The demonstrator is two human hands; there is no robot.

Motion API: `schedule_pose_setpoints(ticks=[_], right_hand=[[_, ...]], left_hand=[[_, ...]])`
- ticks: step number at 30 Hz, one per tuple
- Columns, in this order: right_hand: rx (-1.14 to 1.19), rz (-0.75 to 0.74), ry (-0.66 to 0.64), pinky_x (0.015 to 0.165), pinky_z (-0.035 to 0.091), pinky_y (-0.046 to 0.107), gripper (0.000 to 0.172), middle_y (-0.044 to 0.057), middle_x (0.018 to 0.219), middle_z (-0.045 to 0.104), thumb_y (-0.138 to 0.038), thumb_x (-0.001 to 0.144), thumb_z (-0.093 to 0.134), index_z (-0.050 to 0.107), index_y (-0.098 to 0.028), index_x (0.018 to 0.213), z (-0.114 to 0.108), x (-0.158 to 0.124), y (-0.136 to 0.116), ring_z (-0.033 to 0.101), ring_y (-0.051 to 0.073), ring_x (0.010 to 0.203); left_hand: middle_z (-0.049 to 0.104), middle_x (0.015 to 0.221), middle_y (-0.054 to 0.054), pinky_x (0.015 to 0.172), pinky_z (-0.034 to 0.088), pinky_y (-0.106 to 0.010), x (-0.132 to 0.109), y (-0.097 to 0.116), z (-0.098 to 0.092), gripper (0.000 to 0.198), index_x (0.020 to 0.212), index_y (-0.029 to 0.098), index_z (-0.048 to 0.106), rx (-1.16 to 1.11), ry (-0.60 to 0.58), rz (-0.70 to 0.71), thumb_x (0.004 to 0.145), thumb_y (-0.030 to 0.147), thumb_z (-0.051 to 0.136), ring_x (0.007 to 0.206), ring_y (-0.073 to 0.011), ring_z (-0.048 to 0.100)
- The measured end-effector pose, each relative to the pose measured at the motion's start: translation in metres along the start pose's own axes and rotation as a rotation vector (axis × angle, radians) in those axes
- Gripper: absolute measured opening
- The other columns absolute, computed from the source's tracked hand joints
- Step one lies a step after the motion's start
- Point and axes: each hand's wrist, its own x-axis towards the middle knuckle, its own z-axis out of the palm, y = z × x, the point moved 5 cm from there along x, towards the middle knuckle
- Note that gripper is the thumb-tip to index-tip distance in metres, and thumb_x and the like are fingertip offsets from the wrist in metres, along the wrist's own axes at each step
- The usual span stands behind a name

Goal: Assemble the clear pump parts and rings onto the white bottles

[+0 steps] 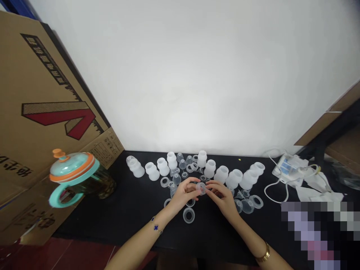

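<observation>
My left hand point(182, 194) and my right hand point(224, 197) meet above the black table, fingers pinched on opposite sides of a translucent bottle ring point(201, 188). Whether a nipple sits in it is too small to tell. Behind and beside my hands stand several white, waisted baby bottles with open tops, one of them a bottle point(221, 174) just beyond my right hand. A loose collar ring point(188, 215) lies flat below my hands. Clear dome caps point(176, 179) and silicone nipples are scattered around my left hand. More rings and a dome cap point(248, 206) rest right of my right hand.
At the far left of the row stands a bottle with a clear cap point(135, 167). A large teal-lidded jug point(81, 176) stands at left before a cardboard box point(42, 93). White cables point(277, 193) and a white packet point(289, 168) lie at right. A white wall point(197, 75) rises behind.
</observation>
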Motion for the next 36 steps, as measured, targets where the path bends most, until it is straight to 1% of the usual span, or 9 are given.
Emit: schedule_pose_setpoints(ticks=[4,8,13,18,22,27,36], right_hand=[[-0.022,-0.018,-0.004,0.055,0.049,0.028,0.019,0.008,0.103,0.072,-0.04,0.088,0.069,0.077,-0.023,0.092,0.0,0.0,-0.002,0.06,0.016,0.063],[-0.056,-0.019,0.006,0.056,0.048,0.027,0.019,0.006,0.092,0.072,-0.04,0.089,0.069,0.077,-0.022,0.092,0.0,-0.001,-0.004,0.061,0.017,0.065],[-0.069,0.055,0.005,0.056,0.047,0.027,0.023,0.004,0.081,0.072,-0.043,0.089,0.067,0.075,-0.021,0.092,-0.001,-0.001,-0.001,0.06,0.017,0.062],[-0.048,0.114,0.013,0.055,0.046,0.028,0.027,0.003,0.072,0.07,-0.047,0.086,0.069,0.074,-0.021,0.088,-0.002,0.0,0.002,0.059,0.016,0.057],[0.023,0.164,-0.005,0.054,0.046,0.027,0.029,0.003,0.071,0.069,-0.049,0.084,0.071,0.072,-0.02,0.086,0.001,0.0,0.004,0.059,0.016,0.056],[0.09,0.213,-0.018,0.054,0.045,0.026,0.029,0.002,0.07,0.067,-0.049,0.083,0.073,0.071,-0.019,0.083,0.002,-0.001,0.009,0.058,0.015,0.057],[0.187,0.265,-0.032,0.051,0.044,0.025,0.031,0.001,0.066,0.063,-0.049,0.082,0.074,0.07,-0.019,0.084,0.005,0.0,0.016,0.056,0.014,0.055]], left_hand=[[0.072,0.09,-0.005,0.064,0.054,-0.025,0.0,0.0,0.0,0.047,0.113,0.017,0.059,0.023,-0.011,0.008,0.074,0.035,0.081,0.081,-0.0183,0.068],[0.071,0.091,-0.005,0.062,0.051,-0.024,-0.001,-0.001,0.001,0.048,0.112,0.017,0.059,0.059,-0.012,0.023,0.073,0.033,0.082,0.075,-0.0158,0.065],[0.07,0.099,-0.006,0.073,0.052,-0.028,-0.001,-0.001,0.003,0.052,0.112,0.017,0.06,0.152,-0.01,0.048,0.068,0.027,0.085,0.079,-0.0153,0.066],[0.068,0.108,-0.007,0.069,0.052,-0.028,-0.001,-0.003,0.004,0.053,0.117,0.019,0.06,0.27,0.002,0.033,0.07,0.03,0.083,0.079,-0.0163,0.067],[0.068,0.11,-0.007,0.07,0.052,-0.028,-0.002,-0.004,0.004,0.051,0.119,0.02,0.061,0.324,-0.008,0.037,0.073,0.031,0.081,0.08,-0.0166,0.067],[0.067,0.114,-0.007,0.068,0.052,-0.027,-0.002,-0.003,0.004,0.047,0.115,0.021,0.064,0.385,-0.008,0.042,0.073,0.032,0.08,0.08,-0.0165,0.067],[0.068,0.114,-0.006,0.065,0.052,-0.026,-0.004,0.003,0.004,0.047,0.114,0.021,0.065,0.4,-0.003,0.071,0.071,0.031,0.08,0.079,-0.0159,0.067]])
